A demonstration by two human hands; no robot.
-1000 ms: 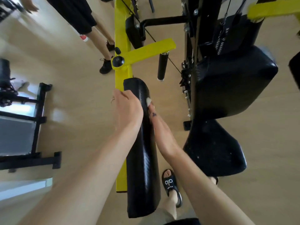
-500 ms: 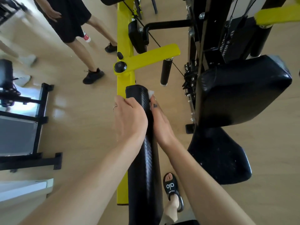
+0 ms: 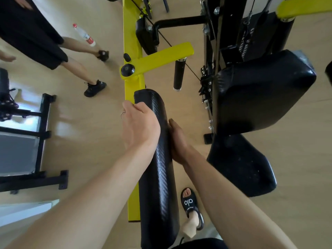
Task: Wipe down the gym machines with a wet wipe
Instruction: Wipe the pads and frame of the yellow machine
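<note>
A long black padded roller on a yellow machine beam runs from the middle of the head view down to its bottom edge. My left hand curls over the roller's upper left side and grips it. My right hand lies flat against the roller's right side, fingers pointing away from me. The wet wipe is hidden between that palm and the pad.
Right of the roller are a large black back pad, a black seat and a hanging black handle. Another person's legs and a water bottle are at the upper left. A black floor frame stands left. My sandalled foot is below.
My right hand has slid down the roller's right side toward me, and the white wipe tip at its fingers no longer shows. My left hand keeps its grip. The other person has stepped.
</note>
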